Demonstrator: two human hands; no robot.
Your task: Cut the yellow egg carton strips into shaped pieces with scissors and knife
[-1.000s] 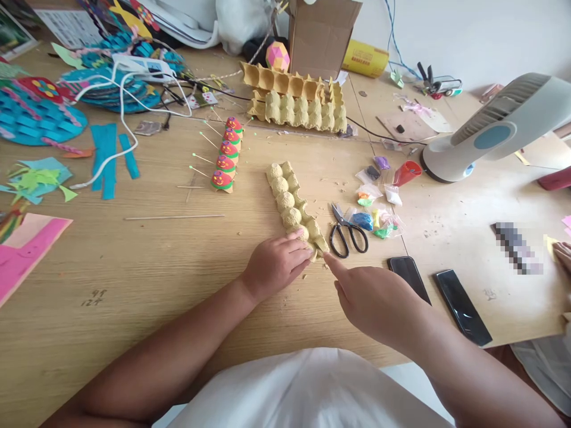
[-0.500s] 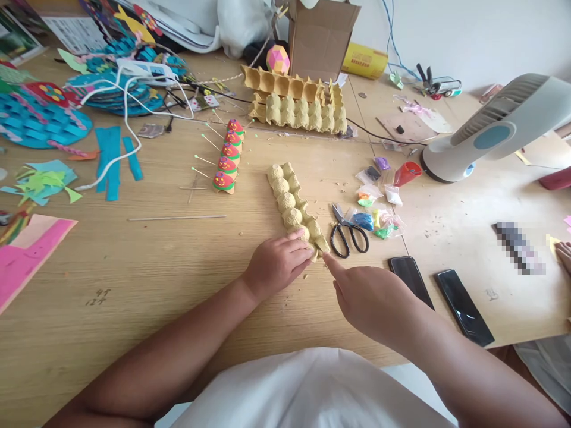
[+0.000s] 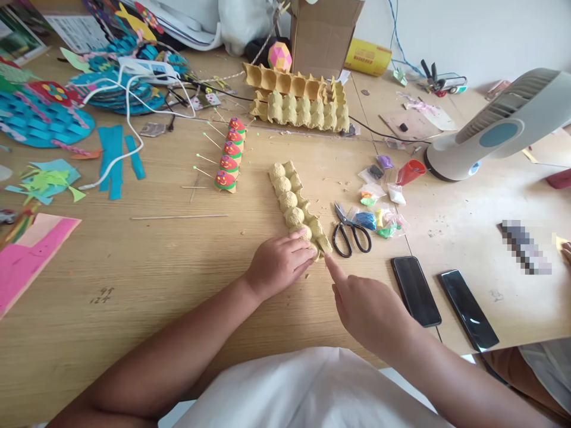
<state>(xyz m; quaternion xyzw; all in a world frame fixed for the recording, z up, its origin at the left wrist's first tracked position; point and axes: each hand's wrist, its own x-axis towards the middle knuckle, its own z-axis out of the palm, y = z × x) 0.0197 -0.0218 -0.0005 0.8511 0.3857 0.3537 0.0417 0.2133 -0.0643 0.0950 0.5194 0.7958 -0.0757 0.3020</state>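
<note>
A strip of egg carton point(image 3: 292, 200) with two rows of cups lies on the table in front of me. My left hand point(image 3: 280, 261) rests on its near end, the fingers closed over the last bumps and holding the strip down. My right hand point(image 3: 368, 303) points with a stretched index finger, whose tip is at the carton's near right corner; it holds nothing, and its other fingers are curled and partly hidden. Black-handled scissors point(image 3: 348, 232) lie just right of the carton, blades slightly apart. Farther left stands a painted egg-carton row point(image 3: 229, 156) in red and green, with green-tipped sticks.
More egg cartons point(image 3: 307, 110) lie at the back by a cardboard box point(image 3: 325, 35). Bags of coloured clay point(image 3: 366, 220), a red cup point(image 3: 410, 171), a fan point(image 3: 486, 131) and two phones point(image 3: 417, 291) are on the right. Blue woven paper point(image 3: 40, 116) lies left. Another person's hand point(image 3: 566, 251) shows at the right edge.
My right hand has drawn slightly down and back, its fingertip still at the carton's corner. My left hand stays on the carton. The whole view has shifted a little.
</note>
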